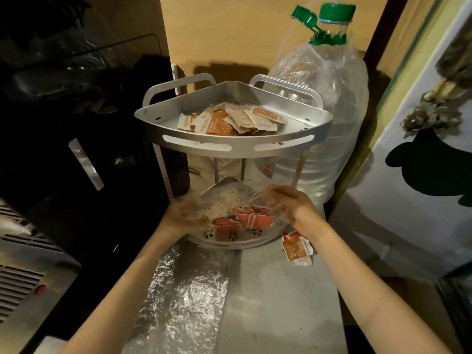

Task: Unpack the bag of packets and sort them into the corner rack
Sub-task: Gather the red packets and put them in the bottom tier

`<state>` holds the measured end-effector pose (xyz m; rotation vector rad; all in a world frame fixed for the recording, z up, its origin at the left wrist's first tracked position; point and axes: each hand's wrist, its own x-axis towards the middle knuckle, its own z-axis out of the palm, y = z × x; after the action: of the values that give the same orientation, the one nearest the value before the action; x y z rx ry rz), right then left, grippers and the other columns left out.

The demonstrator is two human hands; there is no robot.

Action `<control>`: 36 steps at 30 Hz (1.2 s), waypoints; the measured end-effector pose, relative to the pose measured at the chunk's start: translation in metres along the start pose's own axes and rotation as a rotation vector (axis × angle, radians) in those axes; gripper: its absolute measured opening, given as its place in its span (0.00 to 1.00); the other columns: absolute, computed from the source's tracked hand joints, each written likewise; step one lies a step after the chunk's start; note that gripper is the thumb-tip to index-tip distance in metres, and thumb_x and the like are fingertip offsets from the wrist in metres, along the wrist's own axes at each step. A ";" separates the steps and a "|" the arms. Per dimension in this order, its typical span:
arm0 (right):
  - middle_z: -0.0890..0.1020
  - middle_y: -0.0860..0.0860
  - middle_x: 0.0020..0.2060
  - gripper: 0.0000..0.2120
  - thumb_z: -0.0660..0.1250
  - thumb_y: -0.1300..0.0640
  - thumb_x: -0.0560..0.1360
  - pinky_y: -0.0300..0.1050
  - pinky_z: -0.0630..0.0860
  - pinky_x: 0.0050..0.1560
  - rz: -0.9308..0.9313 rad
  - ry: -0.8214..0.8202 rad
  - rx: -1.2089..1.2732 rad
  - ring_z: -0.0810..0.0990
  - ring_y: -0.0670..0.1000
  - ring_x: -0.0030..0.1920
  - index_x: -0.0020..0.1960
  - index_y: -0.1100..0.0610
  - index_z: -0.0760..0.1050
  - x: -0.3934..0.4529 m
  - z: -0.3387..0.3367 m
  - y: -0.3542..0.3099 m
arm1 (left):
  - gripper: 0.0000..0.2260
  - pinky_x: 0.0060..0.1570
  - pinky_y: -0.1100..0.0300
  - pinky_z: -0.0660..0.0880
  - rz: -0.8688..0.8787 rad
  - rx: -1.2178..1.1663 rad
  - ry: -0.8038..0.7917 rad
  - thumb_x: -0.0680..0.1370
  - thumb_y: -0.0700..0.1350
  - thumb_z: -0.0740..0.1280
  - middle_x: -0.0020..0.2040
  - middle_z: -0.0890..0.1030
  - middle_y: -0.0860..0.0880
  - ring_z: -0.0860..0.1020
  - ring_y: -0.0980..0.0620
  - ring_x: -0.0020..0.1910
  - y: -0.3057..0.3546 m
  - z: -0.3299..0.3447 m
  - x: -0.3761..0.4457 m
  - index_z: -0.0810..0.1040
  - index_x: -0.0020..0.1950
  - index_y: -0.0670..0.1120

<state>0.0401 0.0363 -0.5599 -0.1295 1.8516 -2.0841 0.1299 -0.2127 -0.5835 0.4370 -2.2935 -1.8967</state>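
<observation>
Dark appliance (38, 272): a slatted, mostly shadowed unit at the far left, beside the counter.
Foil sheet (184, 297): crinkled silver foil lying on the grey counter (281, 302) between the two forearms.
Left hand (185, 215): blurred, at the lower shelf's left edge; its grip seems to hold a clear plastic bag (229, 200), but how far the fingers curl I cannot tell.
Two-tier silver metal corner rack (233, 144): stands on the counter; tan and orange packets (229, 121) are heaped on the top shelf, red packets (245, 219) lie on the lower shelf behind the bag film.
Right hand (291, 205): fingers curled, pinching the bag's right side.
Loose orange packets (297, 250): on the counter just right of the rack's base.
Large clear green-capped water bottle (329, 98): plastic-wrapped, behind the rack on the right.
</observation>
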 end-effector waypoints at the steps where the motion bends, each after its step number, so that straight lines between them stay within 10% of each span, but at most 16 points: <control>1: 0.86 0.46 0.37 0.08 0.68 0.65 0.71 0.42 0.79 0.48 0.001 -0.001 0.013 0.84 0.47 0.42 0.44 0.53 0.81 0.000 -0.001 0.002 | 0.15 0.41 0.73 0.76 0.000 -0.050 -0.037 0.65 0.38 0.76 0.48 0.81 0.43 0.79 0.42 0.56 0.002 0.002 -0.006 0.81 0.51 0.41; 3: 0.86 0.47 0.37 0.08 0.67 0.66 0.72 0.39 0.80 0.44 0.004 -0.001 0.048 0.84 0.46 0.41 0.45 0.54 0.80 -0.001 -0.002 0.004 | 0.19 0.40 0.70 0.77 -0.060 -0.144 -0.074 0.55 0.50 0.82 0.46 0.83 0.46 0.83 0.53 0.46 -0.001 0.004 -0.008 0.85 0.42 0.46; 7: 0.86 0.49 0.40 0.08 0.68 0.65 0.71 0.44 0.79 0.50 0.032 0.045 0.075 0.83 0.54 0.50 0.46 0.55 0.81 0.002 -0.001 0.005 | 0.21 0.46 0.69 0.75 -0.051 -0.033 -0.172 0.64 0.38 0.77 0.56 0.79 0.48 0.78 0.58 0.51 0.001 0.010 -0.008 0.79 0.56 0.40; 12: 0.83 0.53 0.50 0.14 0.68 0.67 0.71 0.46 0.78 0.53 -0.035 -0.060 -0.098 0.82 0.52 0.51 0.54 0.56 0.78 -0.011 -0.001 -0.002 | 0.12 0.37 0.74 0.75 -0.015 -0.057 0.071 0.69 0.32 0.71 0.33 0.84 0.51 0.79 0.67 0.29 -0.002 0.007 -0.001 0.78 0.51 0.29; 17: 0.81 0.52 0.47 0.16 0.72 0.67 0.68 0.24 0.73 0.37 -0.010 0.027 -0.455 0.80 0.51 0.50 0.56 0.62 0.78 -0.013 0.000 0.018 | 0.10 0.38 0.66 0.77 0.028 0.002 0.175 0.69 0.36 0.73 0.25 0.80 0.60 0.78 0.66 0.28 -0.002 -0.004 0.012 0.81 0.49 0.35; 23: 0.83 0.52 0.41 0.07 0.70 0.66 0.69 0.38 0.75 0.50 -0.119 0.203 -0.243 0.81 0.45 0.42 0.46 0.59 0.81 -0.005 0.016 0.011 | 0.04 0.44 0.63 0.76 0.032 -0.120 0.242 0.70 0.39 0.73 0.24 0.79 0.64 0.79 0.65 0.29 0.020 -0.002 0.013 0.81 0.38 0.48; 27: 0.81 0.54 0.45 0.06 0.69 0.67 0.69 0.42 0.73 0.57 -0.082 0.243 -0.230 0.79 0.53 0.51 0.43 0.58 0.81 0.002 0.018 0.007 | 0.08 0.35 0.72 0.75 0.079 -0.146 0.256 0.69 0.38 0.72 0.32 0.81 0.55 0.79 0.65 0.29 0.030 -0.003 0.009 0.81 0.47 0.38; 36: 0.83 0.50 0.41 0.09 0.67 0.70 0.71 0.31 0.78 0.47 -0.190 0.134 -0.222 0.82 0.42 0.39 0.50 0.64 0.79 0.000 0.017 -0.007 | 0.10 0.35 0.73 0.74 0.209 -0.206 0.410 0.70 0.37 0.72 0.34 0.80 0.55 0.78 0.65 0.30 0.045 -0.005 -0.005 0.80 0.48 0.34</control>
<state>0.0438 0.0213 -0.5509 -0.2342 2.2280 -2.0446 0.1298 -0.2087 -0.5382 0.4850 -1.7903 -1.7277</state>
